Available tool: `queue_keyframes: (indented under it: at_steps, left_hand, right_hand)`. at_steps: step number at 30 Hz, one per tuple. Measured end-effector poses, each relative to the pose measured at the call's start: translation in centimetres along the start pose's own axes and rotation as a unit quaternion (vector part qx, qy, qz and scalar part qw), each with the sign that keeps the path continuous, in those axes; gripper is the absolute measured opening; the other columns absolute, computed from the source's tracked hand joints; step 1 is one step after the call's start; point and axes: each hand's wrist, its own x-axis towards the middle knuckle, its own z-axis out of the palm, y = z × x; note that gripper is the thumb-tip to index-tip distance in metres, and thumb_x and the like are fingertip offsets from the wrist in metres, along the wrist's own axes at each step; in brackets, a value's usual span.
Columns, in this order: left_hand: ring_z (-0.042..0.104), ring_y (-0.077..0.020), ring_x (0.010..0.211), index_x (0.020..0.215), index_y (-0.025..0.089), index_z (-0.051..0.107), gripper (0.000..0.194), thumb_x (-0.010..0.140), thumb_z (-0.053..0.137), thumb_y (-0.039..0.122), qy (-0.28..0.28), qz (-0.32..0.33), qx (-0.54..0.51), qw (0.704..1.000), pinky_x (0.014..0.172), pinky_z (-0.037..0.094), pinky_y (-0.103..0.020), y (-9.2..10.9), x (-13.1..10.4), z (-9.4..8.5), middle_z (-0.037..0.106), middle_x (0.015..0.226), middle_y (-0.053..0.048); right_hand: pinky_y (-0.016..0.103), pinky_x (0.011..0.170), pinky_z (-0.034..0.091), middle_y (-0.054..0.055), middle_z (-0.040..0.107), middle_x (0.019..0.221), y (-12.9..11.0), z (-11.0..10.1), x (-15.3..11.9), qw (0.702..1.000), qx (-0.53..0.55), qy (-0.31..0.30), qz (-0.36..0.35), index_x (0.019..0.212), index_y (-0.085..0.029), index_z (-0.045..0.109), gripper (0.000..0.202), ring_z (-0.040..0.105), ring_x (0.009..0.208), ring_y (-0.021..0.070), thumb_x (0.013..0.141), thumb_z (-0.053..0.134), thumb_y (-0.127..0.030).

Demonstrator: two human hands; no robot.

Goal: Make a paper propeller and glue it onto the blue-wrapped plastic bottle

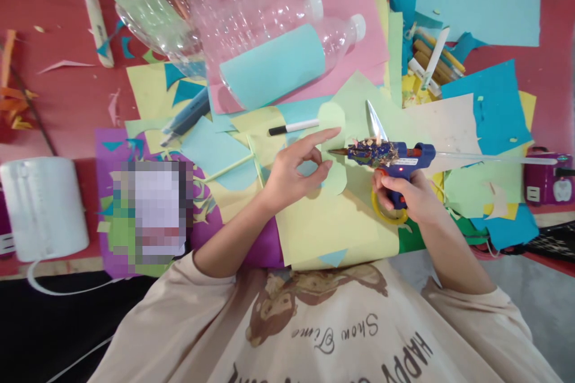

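My right hand (399, 191) is wrapped round the handle of a blue hot glue gun (390, 155), with a red light lit and paper scraps stuck to its front. A clear glue stick (494, 157) juts far out of its back. The nozzle points left at a pale green rounded paper cutout (335, 170). Over that cutout is my left hand (300, 164), index finger and thumb spread apart around the nozzle tip. Whether its fingers touch the paper I cannot tell. Scissors (375, 119) with yellow handles lie partly hidden under the glue gun.
Beyond my hands lie clear plastic bottles, one wrapped in light blue paper (274, 66). A black-and-white marker (294, 127) is just above my left hand. Coloured sheets and scraps cover the red table (58, 96). A white case (45, 209) stands at left, a purple box (548, 176) at right.
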Motion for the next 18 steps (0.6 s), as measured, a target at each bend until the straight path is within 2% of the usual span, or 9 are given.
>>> queue_keyframes:
  at_steps: [18]
  left_hand:
    - [0.052, -0.0068, 0.060, 0.121, 0.022, 0.064, 0.042, 0.079, 0.061, 0.017, 0.015, -0.005, -0.003, 1.000, 0.063, 0.051, -0.023, -0.09, 0.07, -0.02, 0.070, 0.104, -0.005]
  right_hand:
    - [0.025, 0.039, 0.030, -0.002, 0.054, 0.054, -0.04, -0.18, -0.08, 1.000, 0.007, 0.009, -0.011, 0.062, -0.018, 0.055, 0.020, 0.045, 0.035, 0.0083, 0.074, 0.065, -0.031]
